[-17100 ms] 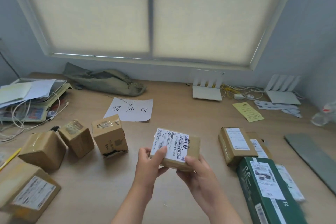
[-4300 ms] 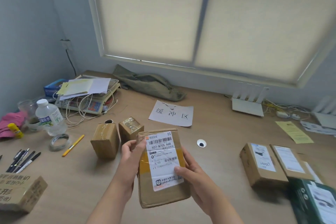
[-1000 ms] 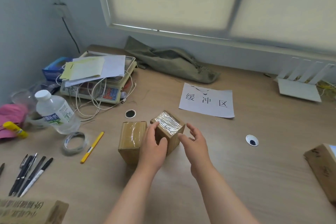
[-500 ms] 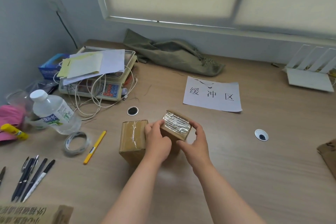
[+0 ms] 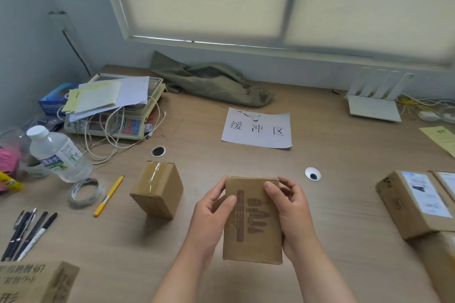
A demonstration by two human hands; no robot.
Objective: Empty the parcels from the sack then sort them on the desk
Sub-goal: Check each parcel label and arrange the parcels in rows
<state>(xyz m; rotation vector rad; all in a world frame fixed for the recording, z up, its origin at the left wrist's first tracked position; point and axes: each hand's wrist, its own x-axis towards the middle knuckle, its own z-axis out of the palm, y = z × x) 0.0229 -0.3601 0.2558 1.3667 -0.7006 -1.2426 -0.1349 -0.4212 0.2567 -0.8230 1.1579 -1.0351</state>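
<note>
parcel [image 5: 253, 241] with brown print, paper sign [image 5: 256, 129] 缓冲区

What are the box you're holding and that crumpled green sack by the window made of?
The box looks like plain brown cardboard, matte, with dark print stamped on its face. The sack seems to be coarse olive woven cloth: limp, creased, with frayed threads at its right end.

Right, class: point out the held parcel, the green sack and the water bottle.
held parcel [image 5: 256, 246], head view, lower part of its printed brown face.
green sack [image 5: 214, 81], head view, middle of the crumpled cloth.
water bottle [image 5: 58, 158], head view, on its label.
</note>
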